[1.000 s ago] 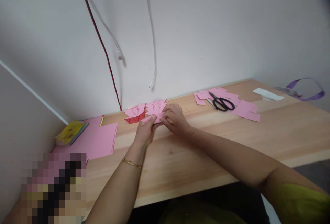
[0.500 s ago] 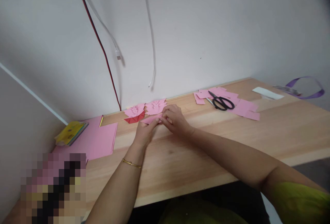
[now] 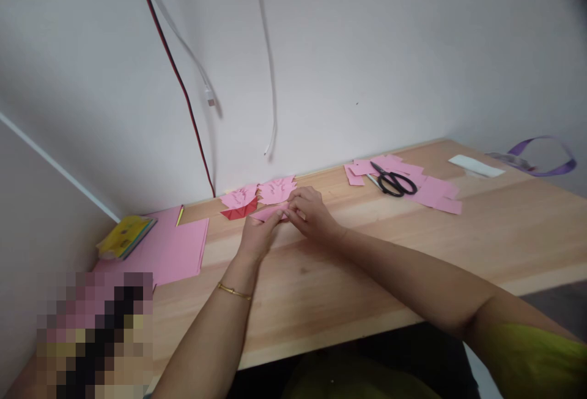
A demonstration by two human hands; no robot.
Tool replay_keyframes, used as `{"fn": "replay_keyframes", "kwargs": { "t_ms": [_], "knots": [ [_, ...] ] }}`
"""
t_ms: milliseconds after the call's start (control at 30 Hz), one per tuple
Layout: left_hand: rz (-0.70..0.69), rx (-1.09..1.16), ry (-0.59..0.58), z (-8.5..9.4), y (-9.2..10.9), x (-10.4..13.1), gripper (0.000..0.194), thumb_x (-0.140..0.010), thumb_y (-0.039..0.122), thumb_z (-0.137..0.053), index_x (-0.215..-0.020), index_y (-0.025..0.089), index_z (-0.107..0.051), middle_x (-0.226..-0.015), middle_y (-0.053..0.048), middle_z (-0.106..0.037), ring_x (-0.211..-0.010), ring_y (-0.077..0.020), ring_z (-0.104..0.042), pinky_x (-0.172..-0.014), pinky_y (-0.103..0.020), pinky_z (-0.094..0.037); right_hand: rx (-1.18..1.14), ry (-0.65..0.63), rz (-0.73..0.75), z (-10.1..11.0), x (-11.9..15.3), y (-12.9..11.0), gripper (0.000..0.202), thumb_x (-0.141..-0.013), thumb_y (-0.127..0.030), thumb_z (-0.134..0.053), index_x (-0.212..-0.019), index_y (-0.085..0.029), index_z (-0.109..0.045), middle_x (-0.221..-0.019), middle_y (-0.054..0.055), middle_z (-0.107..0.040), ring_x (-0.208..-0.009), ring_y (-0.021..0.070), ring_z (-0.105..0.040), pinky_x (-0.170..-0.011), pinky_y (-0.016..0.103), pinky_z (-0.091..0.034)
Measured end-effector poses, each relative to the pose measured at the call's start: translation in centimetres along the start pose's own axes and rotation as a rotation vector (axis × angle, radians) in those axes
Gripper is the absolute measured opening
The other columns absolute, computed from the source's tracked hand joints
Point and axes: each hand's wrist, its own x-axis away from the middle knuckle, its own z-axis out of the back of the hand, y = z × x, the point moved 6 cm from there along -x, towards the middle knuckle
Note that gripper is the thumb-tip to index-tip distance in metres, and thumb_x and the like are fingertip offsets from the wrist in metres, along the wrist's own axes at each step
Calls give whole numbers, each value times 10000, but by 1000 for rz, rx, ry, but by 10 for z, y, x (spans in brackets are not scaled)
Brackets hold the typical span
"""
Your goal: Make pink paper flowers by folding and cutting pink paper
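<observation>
Between my two hands is a small folded piece of pink paper [image 3: 266, 213], held just above the wooden table [image 3: 330, 283]. My left hand [image 3: 258, 234] grips its near left side, thumb on top. At its right end my right hand [image 3: 312, 210] pinches it, thumb and fingers close together and partly hiding that end. Just behind lie pink folded paper pieces [image 3: 277, 190] with jagged edges, in two groups against the wall. A red folded paper strip [image 3: 239, 209] sits in front of the left group, close to my left fingers.
Black-handled scissors [image 3: 393, 183] rest on pink paper scraps [image 3: 435, 194] to the right. A white strip [image 3: 476, 165] lies farther right. Pink sheets [image 3: 181, 252] and a yellow packet [image 3: 126, 237] are at left, by a blurred-out area. Cables [image 3: 270, 62] hang down the wall.
</observation>
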Motion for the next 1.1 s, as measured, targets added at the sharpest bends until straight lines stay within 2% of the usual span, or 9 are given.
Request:
{"fn": "replay_keyframes", "kwargs": {
  "t_ms": [667, 800, 967, 1100],
  "knots": [
    [-7, -9, -18, -1, 0, -1, 209, -772, 327, -661, -855, 159, -754, -980, -92, -727, -1000, -242, -645, -928, -391, -487, 0, 21, 12, 0, 1, 1, 213, -877, -305, -532, -702, -183, -532, -906, 61, -616, -885, 192, -502, -828, 352, -325],
    [-2, -19, -32, -2, 1, -1, 198, -775, 322, -653, -860, 176, -756, -960, -78, -727, -971, -231, -648, -907, -369, -491, -23, 28, 6, 1, 0, 2, 144, -862, -295, -533, -764, -189, -535, -888, 60, -612, -882, 200, -506, -828, 357, -331],
    [-49, -140, -53, -1, 6, -1, 232, -794, 338, -632, -881, 160, -754, -973, -89, -720, -954, -222, -639, -896, -357, -475, -18, 49, 4, 3, 0, 2, 106, -840, -252, -520, -909, -188, -568, -972, 85, -623, -949, 223, -517, -845, 373, -334],
    [-95, -289, -59, -1, 9, -1, 232, -810, 351, -613, -800, 160, -746, -905, -79, -725, -889, -205, -646, -841, -323, -480, -18, 17, 19, 2, -1, 1, 71, -829, -232, -530, -854, -189, -581, -929, 72, -629, -923, 214, -532, -848, 368, -331]
  ]
}}
